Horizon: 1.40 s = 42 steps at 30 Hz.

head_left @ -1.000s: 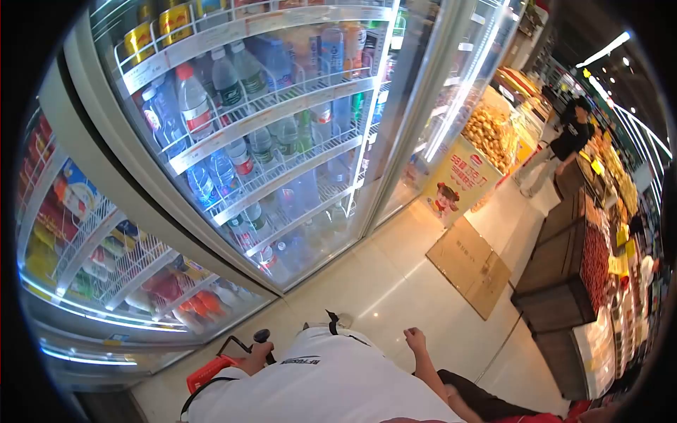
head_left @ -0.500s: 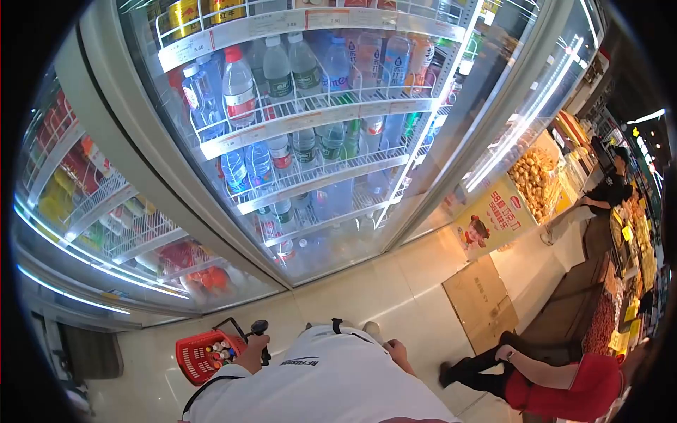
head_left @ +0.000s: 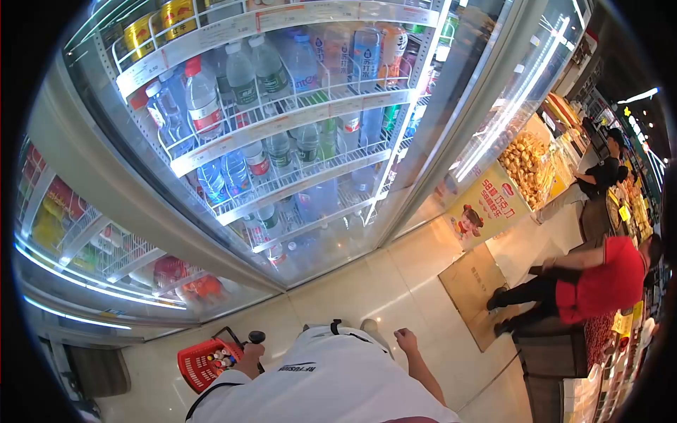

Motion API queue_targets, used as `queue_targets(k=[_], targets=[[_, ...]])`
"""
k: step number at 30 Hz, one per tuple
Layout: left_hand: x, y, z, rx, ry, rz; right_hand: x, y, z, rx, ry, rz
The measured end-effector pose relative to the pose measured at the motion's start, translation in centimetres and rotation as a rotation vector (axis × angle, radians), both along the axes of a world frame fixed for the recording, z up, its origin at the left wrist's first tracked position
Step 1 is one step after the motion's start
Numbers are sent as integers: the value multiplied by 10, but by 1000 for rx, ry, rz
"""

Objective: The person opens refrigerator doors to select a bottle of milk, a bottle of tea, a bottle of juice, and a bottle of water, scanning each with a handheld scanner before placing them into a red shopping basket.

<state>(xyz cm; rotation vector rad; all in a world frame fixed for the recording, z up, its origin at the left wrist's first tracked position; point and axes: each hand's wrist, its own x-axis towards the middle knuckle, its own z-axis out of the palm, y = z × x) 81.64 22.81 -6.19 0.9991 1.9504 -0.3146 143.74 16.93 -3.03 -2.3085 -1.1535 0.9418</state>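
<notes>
At ten o'clock, my left hand (head_left: 247, 362) has its fingers closed round a black, knob-topped handle (head_left: 257, 338); at two, my right hand (head_left: 407, 342) is half open and empty. Beyond my left, the red slotted plastic basket (head_left: 190, 365) carries small capped bottles; I judge it stiff, fairly light, best held by its handle. A tall glass-fronted cooler (head_left: 458, 137) stands at eleven.

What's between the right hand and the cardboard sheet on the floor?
Nothing but bare, pale floor tiles between the right hand and the near edge of the cardboard sheet. The head view shows it.
</notes>
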Motion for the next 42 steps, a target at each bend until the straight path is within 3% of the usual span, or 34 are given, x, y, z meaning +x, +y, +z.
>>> queue_targets(k=[1,3,13,15,17,18,21,23,25,26,27,30,31,33,35,36,42], targets=[[-1,3,0,1,-1,-10,-8,-2,-1,0,-2,29],[3,11,3,64,114,-832,-26,-12,2,-73,28,44],[4,36,-12,-114,-32,-819,-56,-60,31,-183,18,-97],[3,35,-12,-158,-3,-743,-56,-68,32,-222,15,-115],[-2,30,-6,18,-247,-492,-57,-75,29,-273,31,-148],[7,38,2,-70,-110,-968,-57,-77,26,-267,35,-136],[17,32,3,-18,104,-1102,-60,-77,24,-214,5,-124],[14,30,1,3,64,-1048,-59,-70,24,-198,-47,-181],[10,26,-4,11,-131,-381,-51,-61,24,-186,-102,-232],[6,27,-3,26,-244,-297,-47,-57,26,-169,-82,-244],[3,25,0,23,-240,-301,-44,-54,29,-153,-59,-255],[1,34,5,66,-121,-973,-43,-47,34,-221,32,-178],[1,32,7,74,-110,-972,-44,-42,34,-282,79,-121],[8,15,12,167,-60,-357,-44,-33,38,-298,95,-94],[-1,5,20,229,100,-1183,-39,-26,32,-371,62,99],[1,3,17,45,314,-1198,-33,-18,28,-387,52,129],[64,78,23,121,266,-950,21,42,26,-154,15,148]])
